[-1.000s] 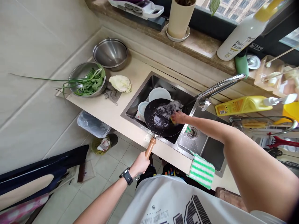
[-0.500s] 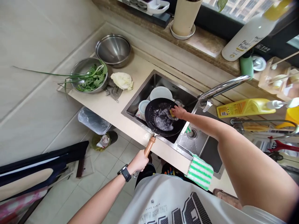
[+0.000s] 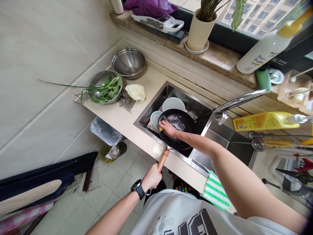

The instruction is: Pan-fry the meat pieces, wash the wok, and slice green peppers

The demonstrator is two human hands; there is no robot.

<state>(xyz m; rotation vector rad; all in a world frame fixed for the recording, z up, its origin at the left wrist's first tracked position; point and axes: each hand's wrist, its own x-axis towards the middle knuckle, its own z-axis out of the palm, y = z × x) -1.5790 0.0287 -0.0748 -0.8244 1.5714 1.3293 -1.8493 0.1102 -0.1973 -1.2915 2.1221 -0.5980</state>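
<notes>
My left hand is wrapped round the wooden handle of a black frying pan, which is held over the left sink basin. Suds lie on the pan's inner surface. My right hand is closed on a yellow sponge and presses it to the left inner side of the pan; the fingers cover most of the sponge. Behind and beside the pan, a white plate and a pale bowl sit in the basin.
Left on the counter are a steel bowl of greens, an empty steel bowl and a cabbage piece. The faucet stands right of the pan, near a yellow bottle. A striped cloth hangs over the front edge.
My right hand has swept the sponge from the pan's right side to its left side, and the suds have shifted. My left hand keeps its grip on the handle. The camera view has moved.
</notes>
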